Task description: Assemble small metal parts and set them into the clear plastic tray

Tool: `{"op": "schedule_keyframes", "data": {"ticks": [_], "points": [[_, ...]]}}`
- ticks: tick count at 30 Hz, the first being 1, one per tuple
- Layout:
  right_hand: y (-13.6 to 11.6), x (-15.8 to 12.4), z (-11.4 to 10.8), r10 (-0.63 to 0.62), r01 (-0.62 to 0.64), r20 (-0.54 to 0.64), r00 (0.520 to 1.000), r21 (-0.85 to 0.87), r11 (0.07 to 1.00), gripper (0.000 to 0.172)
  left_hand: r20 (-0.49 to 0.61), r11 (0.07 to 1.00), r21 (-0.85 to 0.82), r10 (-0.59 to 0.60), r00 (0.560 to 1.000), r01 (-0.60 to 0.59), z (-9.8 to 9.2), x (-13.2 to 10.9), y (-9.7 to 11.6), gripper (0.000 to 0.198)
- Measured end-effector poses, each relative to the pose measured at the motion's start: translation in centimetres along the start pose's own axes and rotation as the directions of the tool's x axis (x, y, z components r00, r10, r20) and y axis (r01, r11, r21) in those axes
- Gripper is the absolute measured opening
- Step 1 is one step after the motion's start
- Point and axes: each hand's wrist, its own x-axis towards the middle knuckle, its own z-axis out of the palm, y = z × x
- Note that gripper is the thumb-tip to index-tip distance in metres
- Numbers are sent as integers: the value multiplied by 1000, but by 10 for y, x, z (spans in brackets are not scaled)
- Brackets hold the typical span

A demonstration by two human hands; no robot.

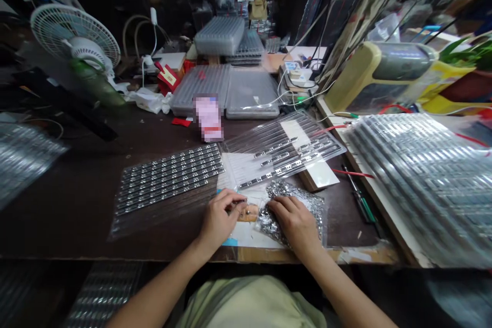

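My left hand (223, 218) is pinched, thumb against fingers, above a small tan block (248, 213); whatever lies between the fingertips is too small to name. Curled fingers of my right hand (295, 221) rest at the left side of a clear plastic bag of small shiny metal parts (313, 204), and their tips are partly hidden. White paper (265, 238) lies under both. Beyond my left hand, a clear grooved tray (169, 177) holds rows of dark strips with metal pieces. A second grooved tray (319, 136), tilted on a white box (322, 177), carries fewer pieces.
A phone-like blurred pink screen (208, 120) stands behind the trays. At right are a green-handled screwdriver (365, 207) and a stack of clear trays (426, 179). More clear trays (251, 92) sit at the back. A fan (77, 36) stands at far left.
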Motion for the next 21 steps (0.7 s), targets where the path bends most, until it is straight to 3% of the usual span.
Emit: {"op": "schedule_keyframes", "data": {"ticks": [3,7,21], "points": [[-2,1,1,58,-52,-89,994,71,996,17,80,987,92,124,989,-132,8,-1,7,12],[-4,2,-4,92,-75,-130,987,133,988,13,128,963,181,180,975,-201,16,-6,8,14],[0,1,-3,105,-69,-145,984,233,970,14,133,977,116,164,977,-180,24,-7,6,10]]}}
